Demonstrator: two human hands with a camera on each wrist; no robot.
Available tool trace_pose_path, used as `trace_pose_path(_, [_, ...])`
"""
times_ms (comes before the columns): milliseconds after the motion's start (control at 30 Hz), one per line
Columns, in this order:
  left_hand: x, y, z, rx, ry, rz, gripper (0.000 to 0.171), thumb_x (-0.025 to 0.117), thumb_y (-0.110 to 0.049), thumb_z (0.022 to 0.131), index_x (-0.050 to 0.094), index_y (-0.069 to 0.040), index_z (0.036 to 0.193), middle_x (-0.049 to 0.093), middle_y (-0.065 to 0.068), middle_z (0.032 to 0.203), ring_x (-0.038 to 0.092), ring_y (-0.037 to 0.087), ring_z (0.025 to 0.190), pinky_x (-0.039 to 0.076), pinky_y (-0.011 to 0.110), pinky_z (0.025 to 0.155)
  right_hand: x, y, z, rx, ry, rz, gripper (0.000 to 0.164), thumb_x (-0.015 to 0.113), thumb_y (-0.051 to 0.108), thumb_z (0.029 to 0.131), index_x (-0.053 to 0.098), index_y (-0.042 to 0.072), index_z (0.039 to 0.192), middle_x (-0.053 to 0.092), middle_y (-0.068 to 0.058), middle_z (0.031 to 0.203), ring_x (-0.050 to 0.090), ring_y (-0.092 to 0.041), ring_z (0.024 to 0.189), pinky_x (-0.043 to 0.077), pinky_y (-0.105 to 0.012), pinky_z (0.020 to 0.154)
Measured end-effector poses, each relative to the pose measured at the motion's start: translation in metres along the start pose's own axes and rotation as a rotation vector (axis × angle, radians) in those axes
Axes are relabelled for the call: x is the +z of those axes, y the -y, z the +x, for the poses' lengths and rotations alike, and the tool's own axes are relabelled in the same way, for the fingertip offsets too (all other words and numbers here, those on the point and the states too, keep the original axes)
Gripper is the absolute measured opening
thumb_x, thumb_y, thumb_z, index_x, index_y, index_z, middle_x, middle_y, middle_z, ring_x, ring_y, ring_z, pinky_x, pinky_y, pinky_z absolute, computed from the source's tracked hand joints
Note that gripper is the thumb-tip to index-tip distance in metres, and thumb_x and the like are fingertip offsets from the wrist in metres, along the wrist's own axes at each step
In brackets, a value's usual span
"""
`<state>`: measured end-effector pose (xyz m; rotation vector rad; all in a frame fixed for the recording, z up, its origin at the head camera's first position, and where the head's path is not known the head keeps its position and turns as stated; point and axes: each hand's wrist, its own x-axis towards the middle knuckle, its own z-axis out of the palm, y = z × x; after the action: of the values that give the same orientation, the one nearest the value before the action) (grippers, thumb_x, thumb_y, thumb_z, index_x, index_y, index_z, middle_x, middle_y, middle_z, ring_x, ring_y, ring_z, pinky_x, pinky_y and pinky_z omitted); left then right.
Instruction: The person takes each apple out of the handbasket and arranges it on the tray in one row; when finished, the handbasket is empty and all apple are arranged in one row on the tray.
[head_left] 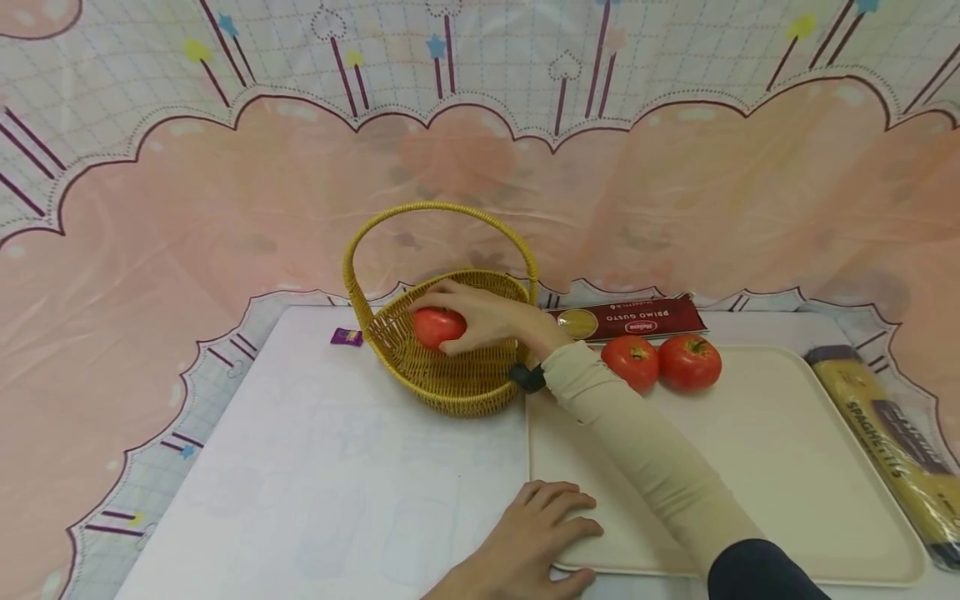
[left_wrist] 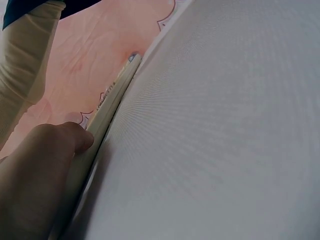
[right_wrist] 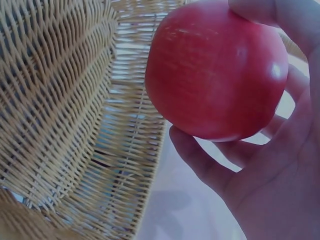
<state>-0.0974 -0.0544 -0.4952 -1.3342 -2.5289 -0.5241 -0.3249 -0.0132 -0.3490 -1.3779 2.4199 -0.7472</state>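
Note:
My right hand (head_left: 487,321) grips a red apple (head_left: 438,328) above the inside of a yellow wicker basket (head_left: 465,404) with a tall arched handle. In the right wrist view, fingers and thumb curve round the apple (right_wrist: 217,70), and the woven wall (right_wrist: 60,100) is beside it. My left hand (head_left: 536,537) rests on the near left corner of a cream tray (head_left: 795,467), fingers spread over its rim. The left wrist view shows part of that hand (left_wrist: 45,160) against the tray's edge (left_wrist: 107,117). Two more red apples (head_left: 630,363) (head_left: 690,363) sit side by side at the tray's far left.
Behind the tray lies a dark red pasta pack (head_left: 637,319). A yellow spaghetti bag (head_left: 885,450) lies along the tray's right side. Left of the basket is a small purple packet (head_left: 347,337) on the white table (head_left: 300,467). A patterned pink cloth (head_left: 300,208) hangs behind.

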Motion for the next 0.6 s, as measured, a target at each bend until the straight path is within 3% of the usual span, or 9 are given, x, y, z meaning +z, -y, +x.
trace_pose_path(600, [0.002, 0.0, 0.0, 0.008, -0.011, -0.016, 0.035, 0.052, -0.051, 0.088, 0.057, -0.031, 0.116, 0.049, -0.01, 0.131, 0.04, 0.012, 0.128, 0.035, 0.031, 0.101, 0.003, -0.006, -0.032, 0.007, -0.123, 0.041, 0.062, 0.066, 0.031, 0.081, 0.044, 0.028, 0.139, 0.038, 0.0, 0.139, 0.048, -0.018, 0.117, 0.048, -0.039, 0.095])
